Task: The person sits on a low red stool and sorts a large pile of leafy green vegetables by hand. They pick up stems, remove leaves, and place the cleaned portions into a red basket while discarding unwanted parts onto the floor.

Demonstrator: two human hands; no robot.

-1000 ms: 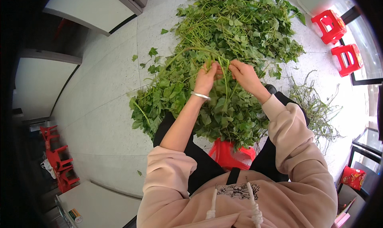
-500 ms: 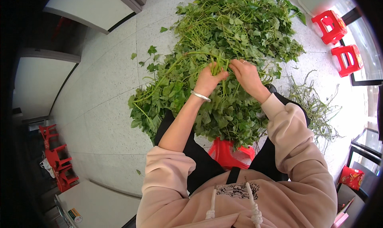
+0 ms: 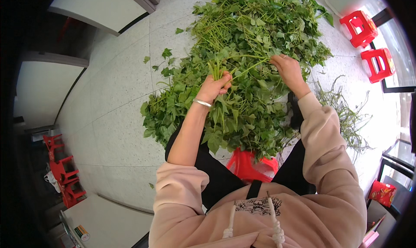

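Your left hand (image 3: 213, 87) is fisted around a bunch of green stems (image 3: 215, 70), its grip clamped on them with the cut ends sticking up above your knuckles and the leaves hanging below your wrist, where a silver bangle (image 3: 202, 102) sits. Your right hand (image 3: 289, 70) is out to the right of it, its grip pinched together on a single long stem (image 3: 253, 66) that runs between the two hands; there is a ring on one finger. Both hands work over the big heap of leafy greens (image 3: 255, 27) spread on the speckled floor (image 3: 117, 131), which reaches from just in front of your knees toward the far edge of the floor. A thinner scatter of bare stalks (image 3: 342, 113) lies on the floor to your right, just beside your right sleeve. A red stool (image 3: 249, 165) shows between your legs, and two more red stools (image 3: 368, 44) stand at the far right edge of the floor, well apart from the greens.
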